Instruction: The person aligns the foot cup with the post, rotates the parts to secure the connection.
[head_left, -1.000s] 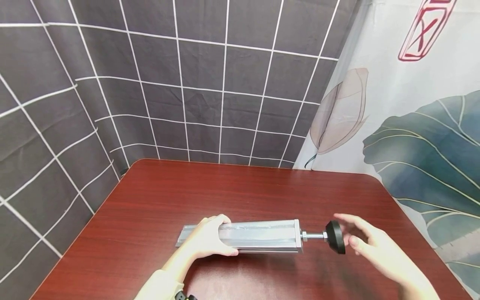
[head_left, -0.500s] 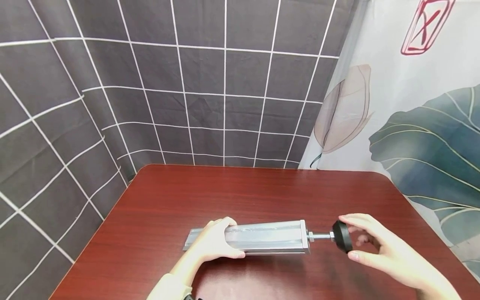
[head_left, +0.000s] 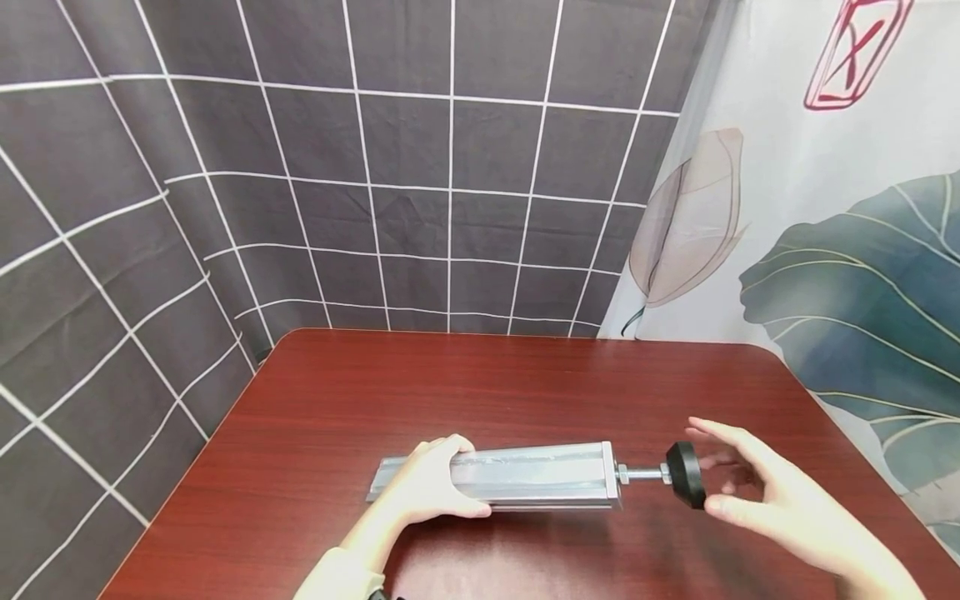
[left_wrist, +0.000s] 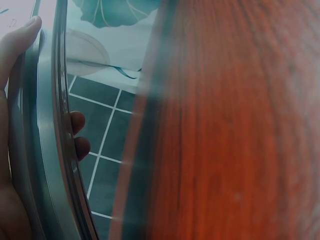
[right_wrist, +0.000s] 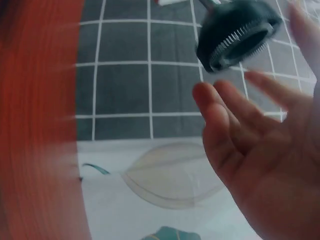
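Note:
My left hand [head_left: 431, 483] grips a silver aluminium profile [head_left: 536, 475] around its left part, thumb on the near side and fingers on the far side. The left wrist view shows the profile [left_wrist: 47, 120] held off the table, with fingertips [left_wrist: 80, 135] curling past its edge. From the profile's right end cap a threaded rod [head_left: 642, 473] with nuts sticks out, bearing a black levelling foot [head_left: 684, 475]. Just right of that foot is my right hand [head_left: 772, 492], its fingers spread and loosely bent. In the right wrist view the ridged underside of the foot [right_wrist: 240, 45] stands apart from the fingers.
A reddish-brown wooden table [head_left: 480, 383] lies beneath both hands. Behind it hangs a dark grey curtain [head_left: 405, 208] with white grid lines. A white curtain [head_left: 697, 292] with leaf prints hangs at the right.
My right hand came to the levelling foot's rim with thumb and fingertips, and its fingers have since spread off it. The left hand keeps its grip. The head view has shifted slightly.

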